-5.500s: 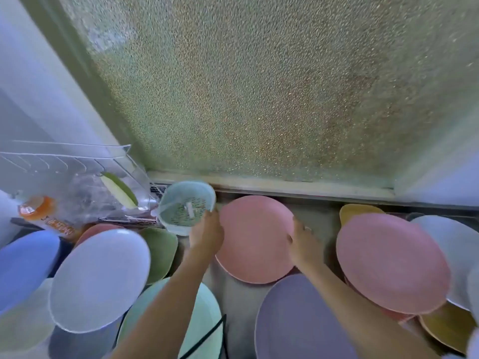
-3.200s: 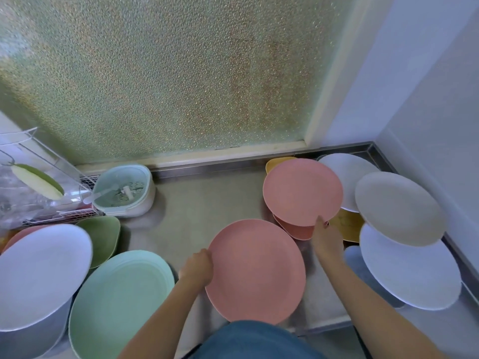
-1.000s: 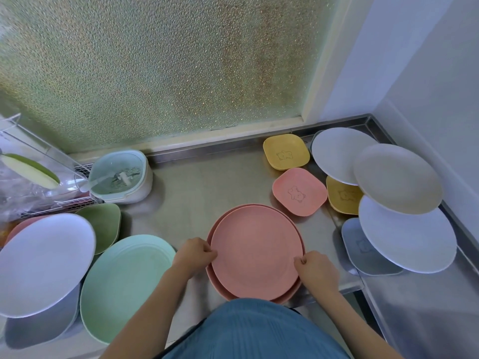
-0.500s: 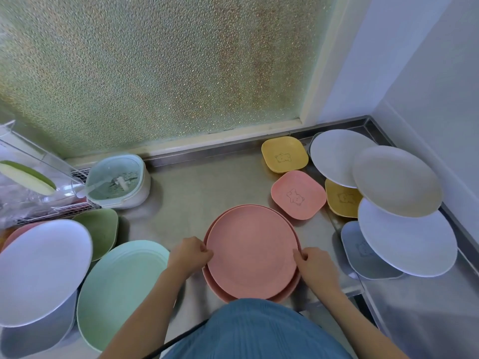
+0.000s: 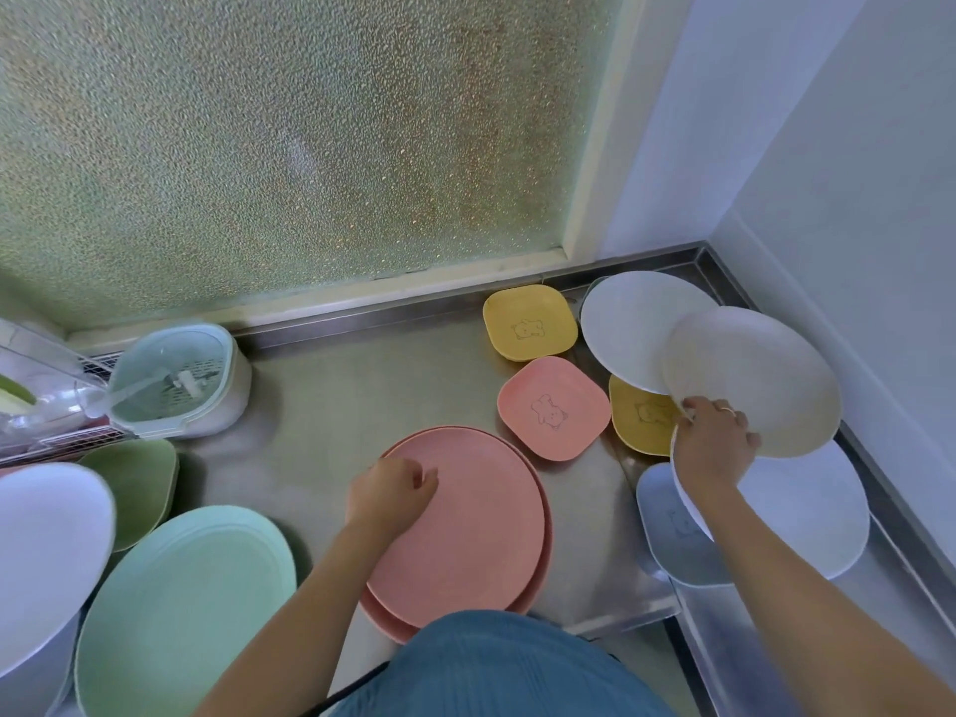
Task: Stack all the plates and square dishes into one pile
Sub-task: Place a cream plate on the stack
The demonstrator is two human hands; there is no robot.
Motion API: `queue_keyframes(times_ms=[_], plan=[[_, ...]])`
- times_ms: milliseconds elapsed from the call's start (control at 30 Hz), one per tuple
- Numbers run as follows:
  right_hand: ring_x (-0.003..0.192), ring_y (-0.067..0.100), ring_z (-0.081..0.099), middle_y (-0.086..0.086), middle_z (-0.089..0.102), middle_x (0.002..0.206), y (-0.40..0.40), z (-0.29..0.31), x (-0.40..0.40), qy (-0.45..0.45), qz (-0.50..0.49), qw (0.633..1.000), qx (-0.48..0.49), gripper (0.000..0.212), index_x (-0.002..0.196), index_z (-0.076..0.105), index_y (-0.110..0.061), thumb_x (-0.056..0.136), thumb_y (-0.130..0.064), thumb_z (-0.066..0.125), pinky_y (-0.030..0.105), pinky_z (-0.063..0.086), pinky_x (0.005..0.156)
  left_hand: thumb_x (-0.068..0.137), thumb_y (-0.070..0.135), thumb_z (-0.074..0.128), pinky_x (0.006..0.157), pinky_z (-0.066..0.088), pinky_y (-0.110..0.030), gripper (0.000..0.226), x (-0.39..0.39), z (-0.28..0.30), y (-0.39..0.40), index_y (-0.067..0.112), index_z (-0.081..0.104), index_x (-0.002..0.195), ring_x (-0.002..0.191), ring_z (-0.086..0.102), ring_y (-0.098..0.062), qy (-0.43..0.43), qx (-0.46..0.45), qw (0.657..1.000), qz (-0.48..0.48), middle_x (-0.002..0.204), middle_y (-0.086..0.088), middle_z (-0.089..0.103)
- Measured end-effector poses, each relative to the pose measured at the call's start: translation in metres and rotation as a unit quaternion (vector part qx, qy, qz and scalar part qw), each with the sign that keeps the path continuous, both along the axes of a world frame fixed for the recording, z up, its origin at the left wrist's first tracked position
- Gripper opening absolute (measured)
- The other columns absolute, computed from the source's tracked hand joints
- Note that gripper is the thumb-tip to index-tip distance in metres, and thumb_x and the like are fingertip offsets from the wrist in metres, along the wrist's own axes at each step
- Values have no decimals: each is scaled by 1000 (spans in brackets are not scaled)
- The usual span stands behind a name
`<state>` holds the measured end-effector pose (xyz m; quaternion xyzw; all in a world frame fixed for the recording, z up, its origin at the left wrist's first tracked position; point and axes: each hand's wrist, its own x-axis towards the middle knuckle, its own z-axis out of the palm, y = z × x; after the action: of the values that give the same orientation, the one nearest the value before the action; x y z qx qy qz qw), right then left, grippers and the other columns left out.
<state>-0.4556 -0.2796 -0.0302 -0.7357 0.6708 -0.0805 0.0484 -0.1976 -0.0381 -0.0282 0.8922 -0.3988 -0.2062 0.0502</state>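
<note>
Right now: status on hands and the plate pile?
Left hand resting on two stacked round pink plates. Right hand gripping the cream round plate by its near rim. Pink square dish beside pile, not yet stacked.

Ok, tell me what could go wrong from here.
1. The right hand pinches only the near rim of the beige plate; one-handed, it could tip or slip.
2. That plate overlaps the white plate and another plate; pulling it may drag them.
3. The pink stack sits near the counter's front edge, and could get nudged off.
</note>
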Motion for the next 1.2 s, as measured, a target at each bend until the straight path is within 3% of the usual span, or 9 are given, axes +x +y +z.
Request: queue_keyframes(times_ms=[300, 400, 467, 633, 733, 833, 933, 1000, 1200], plan=[[84, 37, 53, 18, 64, 90, 24, 6, 18, -102, 46, 984, -139, 23, 100, 71, -11, 87, -13, 51, 40, 33, 71, 92, 41, 44, 52, 32, -26, 50, -8, -6, 0, 14, 35, 51, 59, 46, -24, 10, -11, 999, 41, 53, 0, 41], [72, 36, 55, 13, 63, 78, 65, 14, 43, -162, 169, 956, -177, 26, 97, 72, -12, 79, -9, 53, 38, 40, 65, 93, 40, 44, 51, 34, -28, 50, -8, -2, 0, 9, 46, 54, 54, 46, -25, 46, -74, 990, 107, 53, -3, 48], [69, 33, 56, 9, 62, 74, 98, 11, 57, -181, 266, 932, -166, 30, 100, 71, -15, 76, -5, 58, 38, 44, 62, 95, 38, 43, 55, 42, -31, 46, -4, 5, -1, 4, 58, 68, 60, 56, -31, 79, -144, 972, 169, 61, -10, 61], [67, 19, 43, 1, 53, 70, 158, -7, 68, -182, 488, 841, -145, 40, 108, 69, -21, 75, -6, 54, 29, 32, 63, 96, 40, 35, 62, 46, -36, 45, 12, 20, 19, 8, 62, 80, 68, 61, -32, 94, -249, 924, 273, 67, -11, 65], [67, 17, 40, -1, 49, 71, 171, -17, 67, -169, 569, 795, -127, 41, 109, 68, -23, 76, -6, 52, 30, 33, 61, 96, 40, 36, 60, 41, -33, 44, 20, 18, 43, 11, 60, 73, 70, 59, -33, 53, -227, 934, 272, 71, -10, 64], [69, 17, 40, -3, 42, 78, 183, -25, 60, -158, 615, 765, -109, 32, 105, 69, -25, 83, -15, 49, 29, 38, 58, 93, 42, 42, 58, 37, -31, 44, 18, 15, 65, 16, 43, 57, 63, 50, -32, 32, -162, 951, 262, 60, -6, 52], [70, 14, 38, -4, 35, 82, 197, -28, 51, -153, 655, 736, -76, 24, 107, 61, -29, 94, -32, 41, 26, 41, 57, 91, 43, 47, 59, 38, -29, 43, 13, 6, 82, 17, 40, 58, 65, 50, -30, 18, -107, 967, 229, 63, -5, 53], [71, 12, 38, -5, 37, 82, 203, -29, 48, -134, 684, 716, -46, 24, 109, 57, -32, 85, -33, 52, 24, 43, 57, 91, 43, 47, 58, 37, -28, 39, 12, 1, 90, 17, 44, 62, 65, 52, -28, 19, -85, 973, 214, 64, -3, 55], [73, 11, 38, -3, 56, 74, 211, -34, 42, -92, 680, 728, 15, 32, 112, 57, -33, 80, -37, 57, 23, 46, 56, 96, 39, 38, 62, 36, -28, 37, 11, -7, 92, 13, 49, 73, 73, 55, -29, 14, -30, 989, 145, 80, -9, 62]])
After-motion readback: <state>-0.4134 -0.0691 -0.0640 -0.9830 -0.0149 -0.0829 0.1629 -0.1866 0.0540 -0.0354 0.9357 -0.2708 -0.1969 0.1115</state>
